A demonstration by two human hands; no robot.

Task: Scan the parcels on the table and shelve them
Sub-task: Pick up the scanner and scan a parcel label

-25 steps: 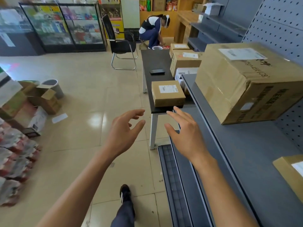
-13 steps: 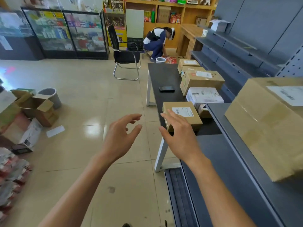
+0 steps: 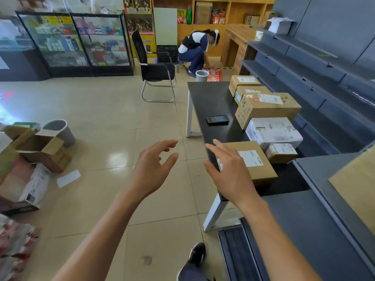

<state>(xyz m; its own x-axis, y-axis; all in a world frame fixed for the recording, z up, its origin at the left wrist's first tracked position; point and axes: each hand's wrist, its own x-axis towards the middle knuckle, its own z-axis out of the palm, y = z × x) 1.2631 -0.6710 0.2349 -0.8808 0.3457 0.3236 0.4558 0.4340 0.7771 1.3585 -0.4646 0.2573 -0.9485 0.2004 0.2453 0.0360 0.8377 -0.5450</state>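
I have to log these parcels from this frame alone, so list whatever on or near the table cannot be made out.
Head view only:
- Nearest box: its left end is hidden behind the right hand.
- Labels on the boxes, such as the white parcel: print too small to read.
- Phone: screen dark and unreadable.
- Large box on the shelf: cut off by the right edge.

The right hand [image 3: 229, 169] hides one corner of the near parcel [image 3: 254, 161]. The big box [image 3: 357, 183] on the shelf is cut off at the edge. The label words are too small to read.
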